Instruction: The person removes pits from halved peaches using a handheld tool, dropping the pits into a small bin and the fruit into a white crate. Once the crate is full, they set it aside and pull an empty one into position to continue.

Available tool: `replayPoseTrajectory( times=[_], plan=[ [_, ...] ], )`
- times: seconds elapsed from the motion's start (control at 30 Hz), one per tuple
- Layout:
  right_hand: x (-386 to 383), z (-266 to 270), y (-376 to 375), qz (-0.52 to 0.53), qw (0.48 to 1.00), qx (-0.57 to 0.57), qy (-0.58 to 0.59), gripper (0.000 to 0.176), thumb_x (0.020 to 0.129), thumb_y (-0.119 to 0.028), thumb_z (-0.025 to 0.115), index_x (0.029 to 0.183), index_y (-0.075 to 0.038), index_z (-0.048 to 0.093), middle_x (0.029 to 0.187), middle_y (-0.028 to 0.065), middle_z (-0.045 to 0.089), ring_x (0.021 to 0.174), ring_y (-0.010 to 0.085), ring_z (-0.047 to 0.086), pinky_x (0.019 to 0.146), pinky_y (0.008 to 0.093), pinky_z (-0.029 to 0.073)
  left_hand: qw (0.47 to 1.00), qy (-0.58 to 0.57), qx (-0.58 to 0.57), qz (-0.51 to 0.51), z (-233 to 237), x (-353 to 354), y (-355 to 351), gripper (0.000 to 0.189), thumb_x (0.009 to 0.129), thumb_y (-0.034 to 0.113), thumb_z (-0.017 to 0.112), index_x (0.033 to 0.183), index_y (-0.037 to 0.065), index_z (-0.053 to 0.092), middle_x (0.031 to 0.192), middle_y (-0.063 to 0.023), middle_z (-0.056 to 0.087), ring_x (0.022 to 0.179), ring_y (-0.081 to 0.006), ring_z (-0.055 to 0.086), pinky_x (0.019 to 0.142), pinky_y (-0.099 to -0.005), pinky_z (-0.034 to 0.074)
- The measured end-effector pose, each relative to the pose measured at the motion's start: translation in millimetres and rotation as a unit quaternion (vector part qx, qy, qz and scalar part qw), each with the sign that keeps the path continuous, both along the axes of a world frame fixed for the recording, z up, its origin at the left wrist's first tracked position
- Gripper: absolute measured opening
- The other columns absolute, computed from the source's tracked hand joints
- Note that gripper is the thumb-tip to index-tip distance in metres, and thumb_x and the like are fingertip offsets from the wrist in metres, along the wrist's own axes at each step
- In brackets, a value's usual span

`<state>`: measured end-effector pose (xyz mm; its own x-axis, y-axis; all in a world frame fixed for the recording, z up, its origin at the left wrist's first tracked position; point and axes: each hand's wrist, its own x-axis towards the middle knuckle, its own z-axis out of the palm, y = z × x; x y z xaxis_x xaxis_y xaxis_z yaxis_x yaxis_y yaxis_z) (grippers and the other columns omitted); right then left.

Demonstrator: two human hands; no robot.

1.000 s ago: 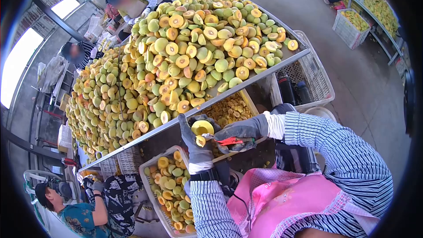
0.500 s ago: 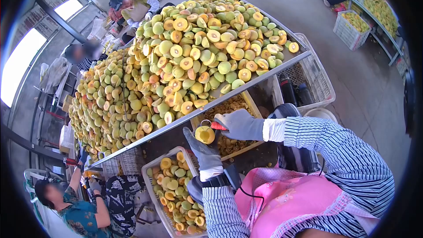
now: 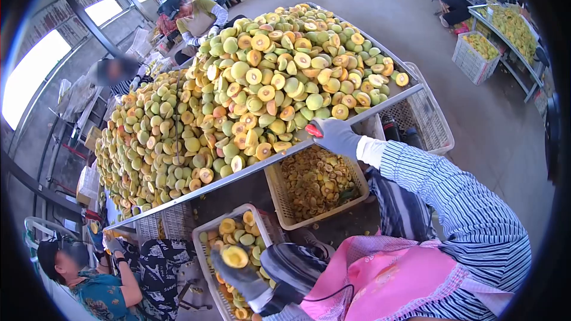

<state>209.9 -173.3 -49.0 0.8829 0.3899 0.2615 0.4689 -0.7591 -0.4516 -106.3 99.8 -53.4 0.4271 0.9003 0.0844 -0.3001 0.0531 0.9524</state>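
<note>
My left hand [image 3: 247, 278], in a grey glove, holds a cored peach half [image 3: 234, 256] with its yellow hollow facing up. It is over the crate of peach halves [image 3: 197, 239] at lower left. My right hand [image 3: 338, 137], gloved too, is closed around the red handle of a pitting tool [image 3: 313, 131] at the metal edge of the table [image 3: 238, 173]. The tool's metal loop cannot be made out. Just beyond that hand, a large heap of halved peaches [image 3: 262, 86] covers the table.
Under the table edge stands a yellowish crate of pits and scraps [image 3: 357, 193]. A white crate with dark bottles [image 3: 443, 122] is at right. A co-worker in a teal top [image 3: 110, 297] sits at lower left; another person [image 3: 199, 21] works behind the heap.
My left hand has moved down and left with the peach half, from above the scrap crate to the peach crate. My right hand has moved up to the table edge with the pitting tool.
</note>
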Motion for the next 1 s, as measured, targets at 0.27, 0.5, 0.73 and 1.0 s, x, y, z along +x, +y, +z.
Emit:
replayPoseTrajectory(
  times=[0.27,0.5,0.73,1.0],
  plan=[
    [46.0,-15.2,146.8,0.177,0.982,-0.021,0.067,0.043,0.078,-0.033,0.072,0.108,-0.005,0.057,0.093,0.0182,0.069,0.091,0.0379,0.067,0.078,0.0474,0.051,0.989,0.094,-0.009,0.117,22.3,-18.2,17.8,0.044,0.099,0.028,0.052,0.136,0.007,0.046,0.131,-0.0139,0.052,0.115,-0.0266,0.057,0.098,-0.0434,0.044],
    [33.2,-10.5,136.8,0.137,0.942,0.182,0.246,0.054,0.077,-0.047,0.078,0.099,-0.001,0.061,0.078,0.0130,0.065,0.070,0.0260,0.064,0.062,0.0377,0.049,0.996,0.069,0.043,-0.038,44.1,58.9,-33.7,0.045,0.097,0.031,0.057,0.133,0.003,0.052,0.127,-0.0121,0.058,0.109,-0.0231,0.060,0.094,-0.0384,0.049],
    [-114.6,48.6,78.4,0.252,0.870,0.226,0.359,0.055,0.085,-0.054,0.071,0.100,-0.003,0.057,0.071,0.0097,0.060,0.061,0.0196,0.060,0.053,0.0353,0.046,0.971,-0.087,-0.140,-0.171,17.4,116.6,-82.7,0.059,0.098,0.058,0.045,0.117,0.005,0.061,0.109,-0.0090,0.065,0.097,-0.0192,0.064,0.072,-0.0311,0.056],
    [-163.4,72.2,30.1,0.336,0.934,-0.069,0.097,0.050,0.092,-0.053,0.055,0.105,-0.005,0.054,0.074,0.0185,0.065,0.068,0.0394,0.066,0.060,0.0479,0.051,0.964,-0.162,-0.116,-0.179,14.0,72.9,-109.2,0.082,0.098,0.022,0.061,0.155,0.005,0.005,0.125,-0.0193,0.053,0.103,-0.0277,0.061,0.091,-0.0404,0.053]
  ],
)
